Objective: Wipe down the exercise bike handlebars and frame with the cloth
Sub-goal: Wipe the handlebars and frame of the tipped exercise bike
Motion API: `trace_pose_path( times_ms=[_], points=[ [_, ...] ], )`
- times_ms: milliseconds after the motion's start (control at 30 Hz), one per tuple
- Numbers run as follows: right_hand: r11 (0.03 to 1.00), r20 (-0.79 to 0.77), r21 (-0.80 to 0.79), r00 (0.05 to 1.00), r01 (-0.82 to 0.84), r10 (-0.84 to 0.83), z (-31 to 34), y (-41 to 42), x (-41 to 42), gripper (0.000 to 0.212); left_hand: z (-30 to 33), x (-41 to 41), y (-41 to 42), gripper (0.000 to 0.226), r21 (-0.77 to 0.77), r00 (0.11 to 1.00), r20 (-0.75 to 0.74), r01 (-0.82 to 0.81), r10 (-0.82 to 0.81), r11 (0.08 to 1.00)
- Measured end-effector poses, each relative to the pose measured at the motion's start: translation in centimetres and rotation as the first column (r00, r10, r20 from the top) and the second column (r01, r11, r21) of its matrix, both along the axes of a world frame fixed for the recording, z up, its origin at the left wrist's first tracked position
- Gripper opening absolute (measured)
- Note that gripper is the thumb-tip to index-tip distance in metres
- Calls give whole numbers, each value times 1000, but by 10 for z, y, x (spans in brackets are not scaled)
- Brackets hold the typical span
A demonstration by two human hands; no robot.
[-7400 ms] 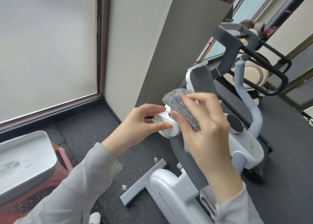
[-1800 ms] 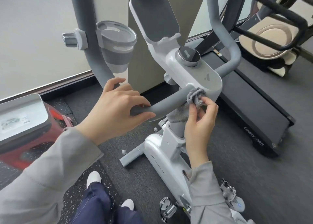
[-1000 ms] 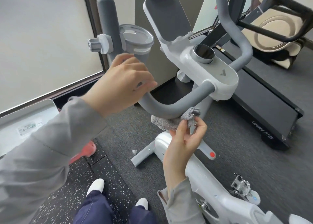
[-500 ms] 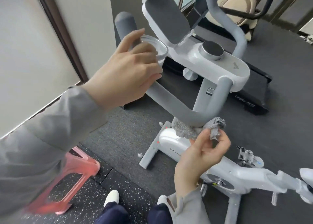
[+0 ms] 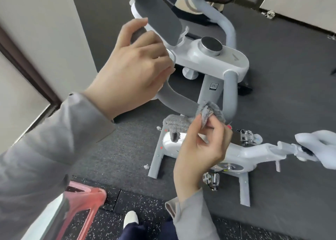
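Observation:
A white exercise bike (image 5: 241, 153) stands on dark carpet, with a grey padded handlebar (image 5: 179, 101) curving below its white console (image 5: 214, 58). My left hand (image 5: 131, 67) is wrapped around the upper left part of that handlebar. My right hand (image 5: 200, 149) pinches a fuzzy grey cloth (image 5: 192, 119) from below; the cloth is draped under and against the handlebar's lowest bend. The other handlebar arm (image 5: 225, 27) rises at the back. The white saddle (image 5: 320, 149) shows at the right edge.
A pink stool (image 5: 85, 203) stands at the lower left beside my shoe (image 5: 131, 219). A wall and a dark door frame (image 5: 29, 72) are on the left. A black treadmill (image 5: 243, 89) and other gym gear lie behind the bike.
My view has swung right and tilted down over the bike. My left hand has closed around the upper handlebar. My right hand still holds the cloth at the handlebar's lower bend.

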State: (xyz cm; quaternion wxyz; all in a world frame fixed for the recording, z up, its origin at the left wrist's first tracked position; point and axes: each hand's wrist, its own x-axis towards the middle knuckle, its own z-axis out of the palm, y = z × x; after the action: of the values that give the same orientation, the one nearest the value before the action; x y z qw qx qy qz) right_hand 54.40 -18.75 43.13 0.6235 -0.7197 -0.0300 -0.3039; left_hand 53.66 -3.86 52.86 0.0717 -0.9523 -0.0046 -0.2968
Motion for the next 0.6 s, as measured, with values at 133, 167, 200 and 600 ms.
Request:
trace_pose_path(
  times_ms=[133,167,200,600],
  points=[
    [997,8,-27,997,-79,79,14,29,-10,11,1,-2,3,39,-21,999,-17,47,-47,999],
    [995,20,-30,995,-92,93,19,36,-14,11,2,-3,5,39,-28,998,-22,63,-64,998],
    [994,37,-36,994,-101,102,22,44,-17,11,3,-4,6,38,-35,996,-28,79,-80,996],
    [982,64,-158,991,-108,119,21,31,-13,10,7,-10,15,37,-82,983,-69,165,-171,983]
  ],
)
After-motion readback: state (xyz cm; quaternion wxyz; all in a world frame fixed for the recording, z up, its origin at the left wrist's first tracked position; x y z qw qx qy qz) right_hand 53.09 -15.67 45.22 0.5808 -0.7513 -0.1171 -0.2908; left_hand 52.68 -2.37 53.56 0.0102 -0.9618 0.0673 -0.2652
